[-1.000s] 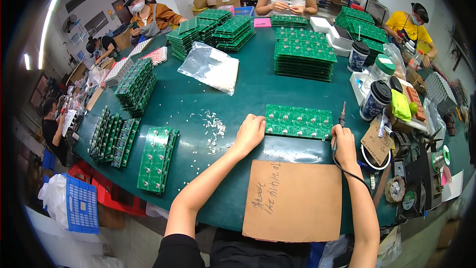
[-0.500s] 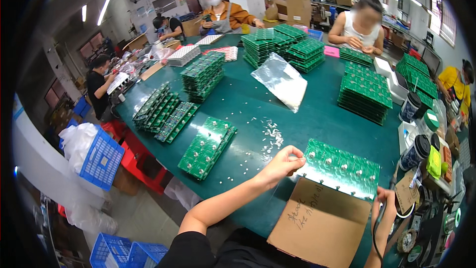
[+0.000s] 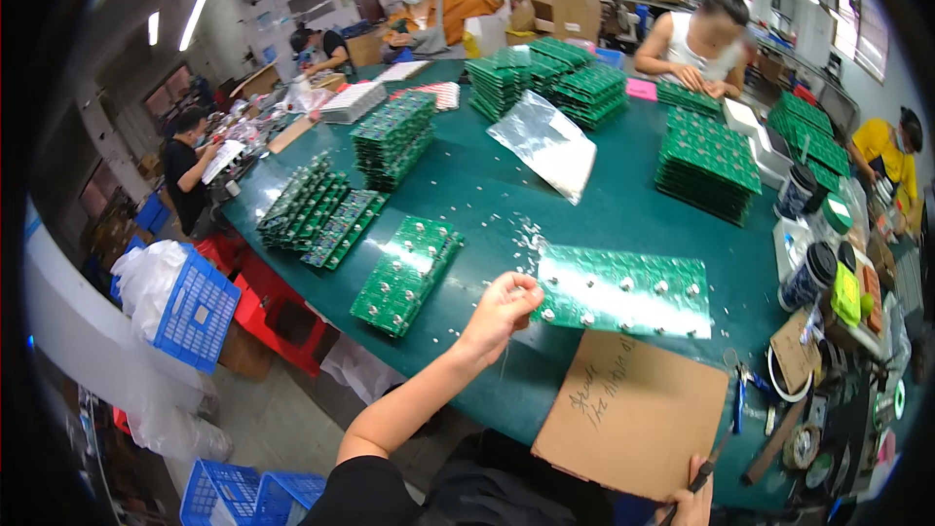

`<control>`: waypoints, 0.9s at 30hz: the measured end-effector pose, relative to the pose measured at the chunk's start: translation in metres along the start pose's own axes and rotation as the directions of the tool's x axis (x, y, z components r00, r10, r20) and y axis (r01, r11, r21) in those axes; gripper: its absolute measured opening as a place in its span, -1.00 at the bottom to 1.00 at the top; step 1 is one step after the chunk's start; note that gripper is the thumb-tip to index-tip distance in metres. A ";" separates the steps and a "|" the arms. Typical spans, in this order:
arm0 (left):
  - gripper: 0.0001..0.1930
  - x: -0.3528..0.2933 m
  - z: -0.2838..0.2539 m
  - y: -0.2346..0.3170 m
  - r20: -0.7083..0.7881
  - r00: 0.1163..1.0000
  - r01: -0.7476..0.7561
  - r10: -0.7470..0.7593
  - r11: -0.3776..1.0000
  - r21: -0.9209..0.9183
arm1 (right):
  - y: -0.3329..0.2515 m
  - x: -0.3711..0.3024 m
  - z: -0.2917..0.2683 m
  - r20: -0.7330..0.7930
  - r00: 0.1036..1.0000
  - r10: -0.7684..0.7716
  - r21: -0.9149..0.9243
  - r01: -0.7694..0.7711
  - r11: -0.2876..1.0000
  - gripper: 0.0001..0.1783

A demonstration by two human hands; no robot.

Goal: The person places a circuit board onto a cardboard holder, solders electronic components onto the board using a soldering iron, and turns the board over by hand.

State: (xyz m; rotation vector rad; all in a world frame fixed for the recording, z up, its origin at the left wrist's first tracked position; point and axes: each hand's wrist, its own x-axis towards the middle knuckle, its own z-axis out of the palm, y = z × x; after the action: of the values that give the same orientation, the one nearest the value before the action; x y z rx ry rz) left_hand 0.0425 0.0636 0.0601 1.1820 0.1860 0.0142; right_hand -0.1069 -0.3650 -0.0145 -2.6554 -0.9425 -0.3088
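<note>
A green circuit board panel (image 3: 623,297) with rows of small metal parts is held up, tilted, above the table's front. My left hand (image 3: 506,307) pinches its left edge between thumb and fingers. Below the board lies a brown cardboard piece (image 3: 633,419) with handwriting on it. My right hand (image 3: 691,505) is at the cardboard's lower right corner, its fingers curled around a slim dark cord-like thing (image 3: 703,472) whose kind I cannot make out. Left of the held board lies a stack of similar panels (image 3: 407,278). Small pale scraps (image 3: 526,234) are scattered on the table between them.
Stacks of boards (image 3: 706,166) stand on the green table, with a clear plastic bag (image 3: 545,146) among them. Cups (image 3: 810,278), blue-handled pliers (image 3: 740,394) and tape rolls (image 3: 802,446) crowd the right edge. A co-worker (image 3: 696,44) handles boards across the table.
The board has moved left with my left hand. My right hand has left the board's right edge and come down to the cardboard's lower corner. The far co-worker has raised an arm.
</note>
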 end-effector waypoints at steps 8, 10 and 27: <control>-0.77 0.010 0.000 -0.010 -0.051 0.998 -0.046 0.045 0.999 -0.007 | -0.025 0.039 -0.082 -0.591 0.702 0.396 0.605 0.061 0.794 -0.34; -0.78 0.009 0.000 -0.015 -0.040 0.998 -0.039 0.039 0.999 -0.006 | -0.020 0.048 -0.077 -0.537 0.604 0.589 0.716 -0.043 0.697 -0.39; -0.65 -0.050 0.033 -0.033 0.095 0.994 0.057 -0.056 0.998 -0.006 | -0.008 0.139 -0.079 -0.187 0.687 0.702 0.897 -0.172 0.407 -0.69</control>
State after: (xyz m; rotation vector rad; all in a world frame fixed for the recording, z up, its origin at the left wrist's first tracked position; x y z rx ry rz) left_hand -0.0047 0.0154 0.0489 1.1659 0.1357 -0.0903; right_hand -0.0134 -0.3072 0.1025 -1.6170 -0.0238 -0.3376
